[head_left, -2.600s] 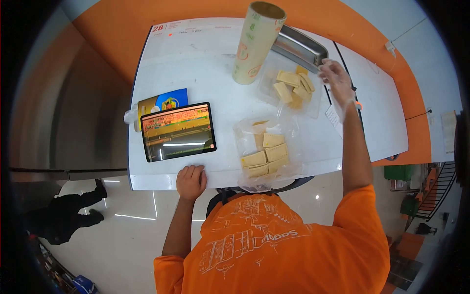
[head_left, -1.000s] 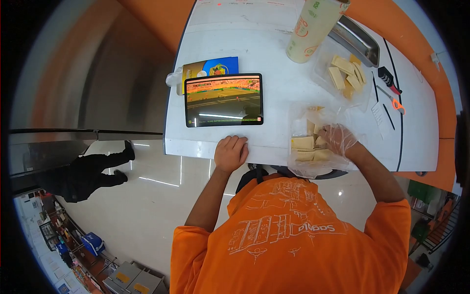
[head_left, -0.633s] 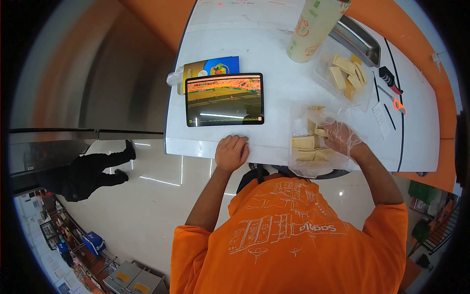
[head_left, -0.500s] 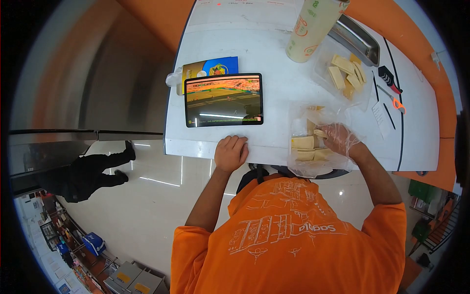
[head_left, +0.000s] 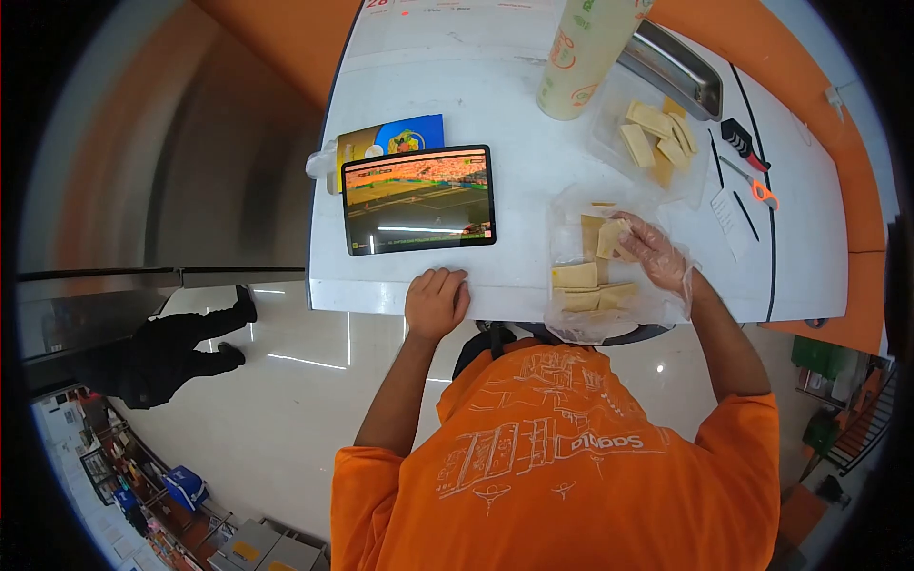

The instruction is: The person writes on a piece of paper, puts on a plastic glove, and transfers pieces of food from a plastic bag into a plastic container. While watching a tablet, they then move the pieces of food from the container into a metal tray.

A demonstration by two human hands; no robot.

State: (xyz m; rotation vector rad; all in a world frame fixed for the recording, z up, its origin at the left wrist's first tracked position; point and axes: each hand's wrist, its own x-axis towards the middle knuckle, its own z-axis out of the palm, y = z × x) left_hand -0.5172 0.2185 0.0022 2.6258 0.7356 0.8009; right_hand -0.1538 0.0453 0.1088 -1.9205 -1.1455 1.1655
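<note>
Left of the frame's centre, a tablet [head_left: 419, 202] lies on the table [head_left: 486, 95]. Below it, the left hand [head_left: 436, 303] rests at the table's edge, its fingers curled together. Right of centre, plastic film [head_left: 579, 330] lies around several pale pieces [head_left: 575, 276]. Above these, the held piece [head_left: 611, 240] has its long axis nearly top to bottom, the upper end leaning slightly right. The right hand [head_left: 655, 252], in a clear glove, has its grip clamped on this piece's right side.
</note>
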